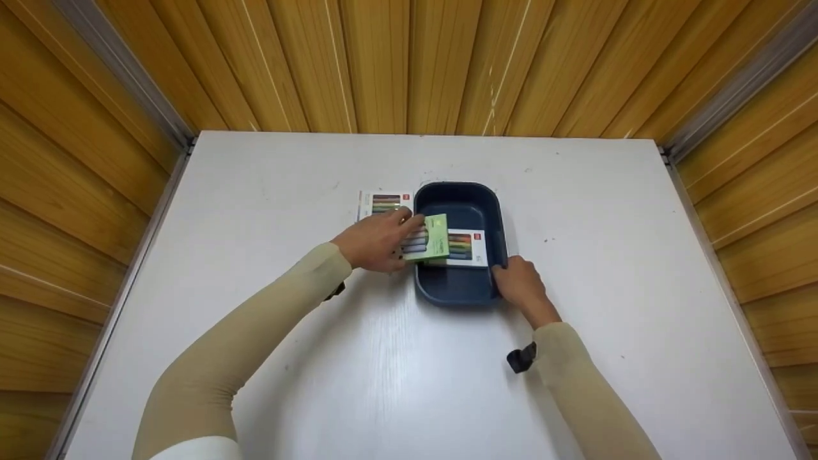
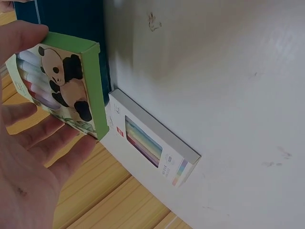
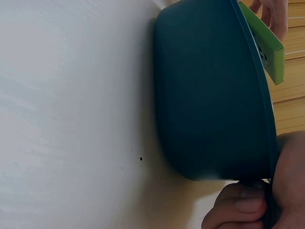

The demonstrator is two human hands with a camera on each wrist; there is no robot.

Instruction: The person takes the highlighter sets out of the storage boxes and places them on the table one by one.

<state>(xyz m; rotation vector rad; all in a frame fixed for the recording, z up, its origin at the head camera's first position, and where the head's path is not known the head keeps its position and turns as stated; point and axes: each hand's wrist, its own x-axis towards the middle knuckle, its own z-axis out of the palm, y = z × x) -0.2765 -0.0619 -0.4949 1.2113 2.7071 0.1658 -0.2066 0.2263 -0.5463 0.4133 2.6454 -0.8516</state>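
Note:
A dark blue plastic bin (image 1: 457, 291) stands on the white table. My left hand (image 1: 377, 241) holds a green box of pens (image 1: 438, 239) over the bin's left rim, thumb on one edge and fingertips on the other. The left wrist view shows a panda printed on this green box (image 2: 93, 71). Below it, partly covered, a white box of coloured sticks (image 1: 474, 249) lies across the bin. My right hand (image 1: 523, 285) grips the bin's near right rim; in the right wrist view its curled fingers (image 3: 238, 207) are at the rim's corner.
Left of the bin, a second white box with a window of coloured sticks (image 2: 147, 138) lies on the table (image 1: 601, 255), partly behind my left hand in the head view. Wood-panelled walls (image 1: 434, 64) enclose the table's back and sides.

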